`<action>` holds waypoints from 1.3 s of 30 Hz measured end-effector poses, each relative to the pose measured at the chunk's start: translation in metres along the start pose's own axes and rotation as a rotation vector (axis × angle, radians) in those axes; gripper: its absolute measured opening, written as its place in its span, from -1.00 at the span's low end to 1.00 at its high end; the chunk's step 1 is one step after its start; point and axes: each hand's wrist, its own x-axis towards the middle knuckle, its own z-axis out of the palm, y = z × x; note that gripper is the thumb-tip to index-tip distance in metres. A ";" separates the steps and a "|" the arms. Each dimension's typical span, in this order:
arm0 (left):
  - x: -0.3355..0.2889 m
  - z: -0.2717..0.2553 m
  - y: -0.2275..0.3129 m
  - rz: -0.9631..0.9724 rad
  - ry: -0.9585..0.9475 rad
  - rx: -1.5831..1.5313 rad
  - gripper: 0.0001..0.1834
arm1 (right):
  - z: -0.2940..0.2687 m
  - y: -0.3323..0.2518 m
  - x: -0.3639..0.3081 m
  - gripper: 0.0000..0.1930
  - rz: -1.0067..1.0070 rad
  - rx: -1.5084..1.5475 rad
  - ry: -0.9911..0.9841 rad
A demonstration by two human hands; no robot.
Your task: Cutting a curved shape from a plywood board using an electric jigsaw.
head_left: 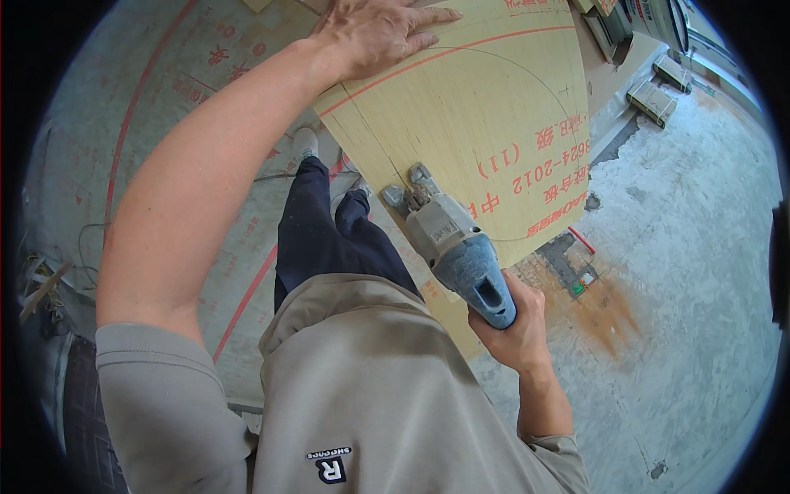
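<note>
A sheet of pale yellow plywood (436, 107) with red print, a red line and a drawn curve lies before me. My right hand (518, 325) is wrapped round the rear handle of a blue and grey jigsaw (457, 247). The saw's metal foot rests on the plywood's near left edge, beside a thin pencil line; its blade is hidden from view. At the far left of the sheet, my left hand (383, 33) lies flat on the wood with the fingers stretched out.
Below the sheet is a grey floor (675, 272), with a brown stain and a small green and white item at right. Boxes (652, 100) stand along the wall at far right. A printed protective covering (197, 156) spreads over the floor at left, with a cable near my feet.
</note>
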 end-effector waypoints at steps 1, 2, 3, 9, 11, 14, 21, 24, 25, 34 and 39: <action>-0.002 0.000 -0.002 0.001 0.001 0.000 -0.44 | 0.000 0.000 0.000 -0.83 -0.003 -0.001 0.001; -0.005 -0.004 -0.001 0.031 0.001 -0.061 -0.44 | 0.000 0.000 0.000 -0.83 -0.002 0.000 0.004; -0.007 -0.007 -0.001 0.061 0.001 -0.123 -0.44 | 0.000 0.000 0.000 -0.83 0.001 0.001 0.007; 0.003 -0.009 0.007 0.067 0.004 -0.010 -0.47 | 0.001 -0.001 0.001 -0.82 0.008 0.007 0.011; 0.021 -0.001 0.009 0.050 0.021 0.039 -0.47 | 0.002 -0.002 0.001 -0.82 0.017 0.012 -0.004; 0.044 -0.022 0.027 0.013 -0.111 0.074 -0.48 | 0.002 -0.001 0.001 -0.83 0.017 0.004 0.005; 0.046 -0.037 0.031 -0.008 -0.296 0.043 -0.47 | -0.001 0.005 0.000 -0.82 0.022 -0.012 -0.030; 0.050 -0.030 0.029 -0.022 -0.319 0.066 -0.46 | -0.004 0.017 -0.003 -0.82 0.000 -0.030 -0.032; 0.050 -0.028 0.027 -0.021 -0.320 0.070 -0.46 | -0.005 0.021 -0.005 -0.76 0.025 -0.028 -0.068; 0.047 -0.028 0.031 -0.044 -0.336 0.032 -0.44 | 0.001 0.025 -0.008 -0.82 -0.029 -0.029 0.001; 0.030 -0.005 0.013 0.075 -0.059 -0.059 -0.44 | 0.004 0.019 -0.006 -0.82 -0.028 -0.016 0.008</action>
